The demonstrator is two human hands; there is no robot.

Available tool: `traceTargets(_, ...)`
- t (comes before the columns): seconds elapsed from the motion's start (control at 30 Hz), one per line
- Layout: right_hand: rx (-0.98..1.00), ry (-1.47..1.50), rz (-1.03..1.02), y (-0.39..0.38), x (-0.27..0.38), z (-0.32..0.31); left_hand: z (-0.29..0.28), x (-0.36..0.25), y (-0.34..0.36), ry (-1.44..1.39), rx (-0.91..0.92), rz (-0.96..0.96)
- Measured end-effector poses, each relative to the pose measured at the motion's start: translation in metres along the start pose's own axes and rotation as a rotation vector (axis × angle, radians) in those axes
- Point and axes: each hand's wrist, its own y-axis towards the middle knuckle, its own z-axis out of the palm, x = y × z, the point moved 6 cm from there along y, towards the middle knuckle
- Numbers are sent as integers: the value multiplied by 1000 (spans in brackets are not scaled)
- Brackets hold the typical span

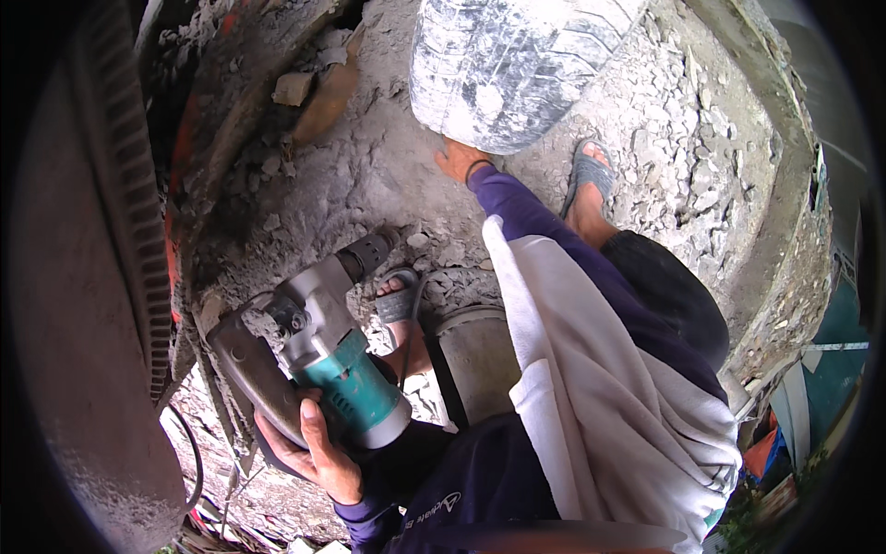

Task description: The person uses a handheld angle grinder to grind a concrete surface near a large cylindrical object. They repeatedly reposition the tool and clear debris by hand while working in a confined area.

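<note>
My left hand [314,443] is closed round the dark handle of a grey and teal rotary hammer [337,374], held low at the left with its nose pointing up and right. At the top centre, my right hand [461,162] grips the lower edge of a dusty, whitened tire [503,65], its fingertips partly hidden. A white cloth [591,369] lies along my right arm. My sandalled feet [588,175] stand on dusty, broken ground, one beside the tire and the other behind the tool.
A pale cylinder [471,369] sits below me. Rubble [692,138] covers the right side, with a concrete edge beyond. At the left are a large grey ribbed surface [83,305], tangled rods and cables, and a broken chunk [292,89]. Teal sheeting [831,388] shows far right.
</note>
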Motion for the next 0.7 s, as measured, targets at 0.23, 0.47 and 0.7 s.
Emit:
traceTargets(0.23, 756, -336, -157, -156, -68, 22, -5, 9, 1, -55, -10, 13)
traceTargets(0.47, 631, -256, -23, -119, -98, -41, -10, 18, 4, -47, 2, -26)
traceTargets(0.7, 434, -321, 46, -10, -135, -8, -1, 6, 9, 55, 29, 81)
